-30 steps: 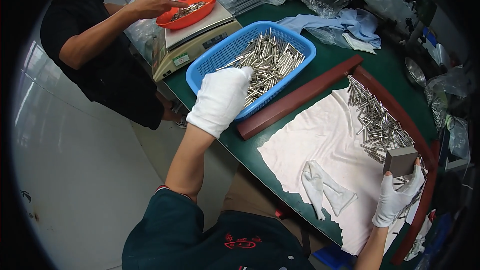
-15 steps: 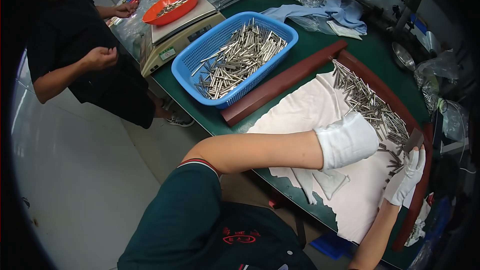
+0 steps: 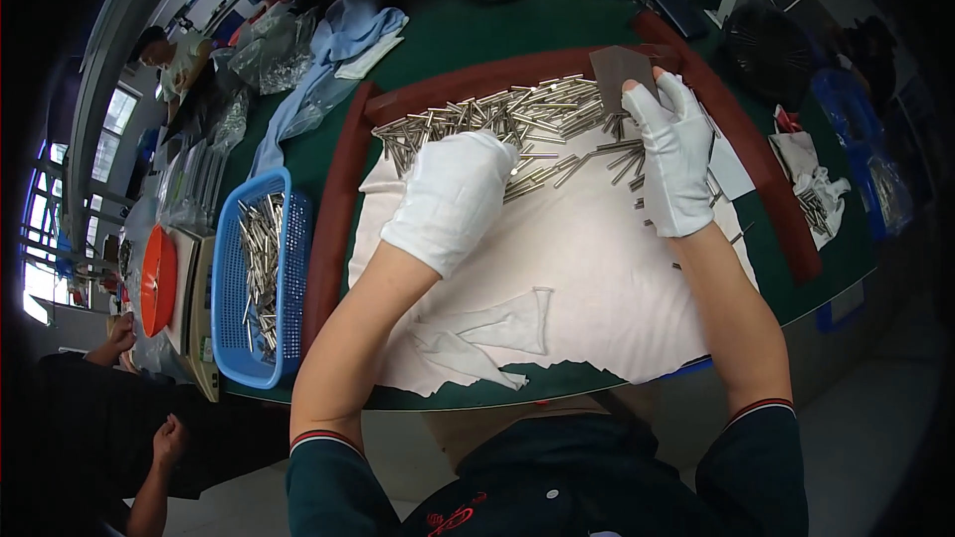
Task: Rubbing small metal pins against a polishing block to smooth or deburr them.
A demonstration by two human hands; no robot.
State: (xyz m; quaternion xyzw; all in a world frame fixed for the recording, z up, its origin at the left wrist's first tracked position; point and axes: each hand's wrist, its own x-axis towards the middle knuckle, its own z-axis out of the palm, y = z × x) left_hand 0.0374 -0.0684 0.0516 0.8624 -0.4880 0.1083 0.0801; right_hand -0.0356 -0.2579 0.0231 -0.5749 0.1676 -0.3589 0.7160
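Short metal rods (image 3: 438,124) lie heaped along the far side of a pale cloth (image 3: 587,268). At the heap's near edge, my left hand (image 3: 453,194), in a white glove, rests back upward. Its fingers are curled under and hidden, so whether it holds rods does not show. My right hand (image 3: 681,164), gloved with some bare fingertips, grips a flat dark brown plate (image 3: 619,78) at the heap's right end. Several loose rods (image 3: 627,154) lie just left of that hand.
Dark red rails (image 3: 343,209) border the cloth left, far and right. A blue basket (image 3: 229,288) of rods stands left, beside a scale (image 3: 202,328) with an orange bowl (image 3: 159,278). A folded white cloth (image 3: 497,333) lies near me. A co-worker's hand (image 3: 169,440) is lower left.
My view has swung right, so the basket and scale now sit at the left. My left hand is over the heap's near edge. The right hand still holds the plate.
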